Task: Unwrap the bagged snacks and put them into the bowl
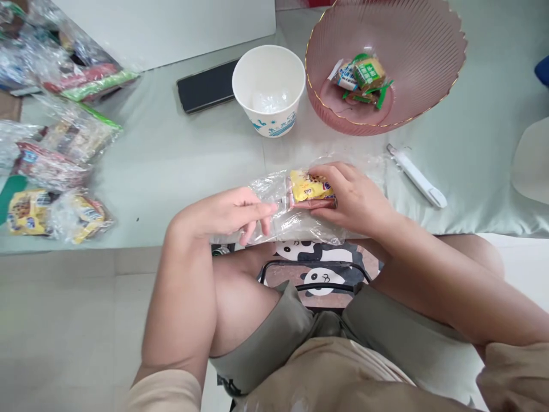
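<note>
A clear plastic bag (313, 226) lies flattened at the table's front edge. On it are a yellow snack packet (302, 186) and a reddish-pink packet (315, 203) partly under it. My right hand (351, 194) grips the yellow packet from the right, fingers over its top and thumb at its near side; they hide part of it. Over the left end of the bag is my left hand (240, 214), its fingers loosely bent and apart. Nothing shows between them, and whether the fingertips touch the film is hard to see.
A white paper cup (274, 117) stands beyond the hands, beside a black phone (210, 88). A pink ribbed bowl (412, 68) holds several small wrapped snacks (366, 74). At right lies a white utility knife (418, 176). Bagged snacks (55, 163) crowd the left.
</note>
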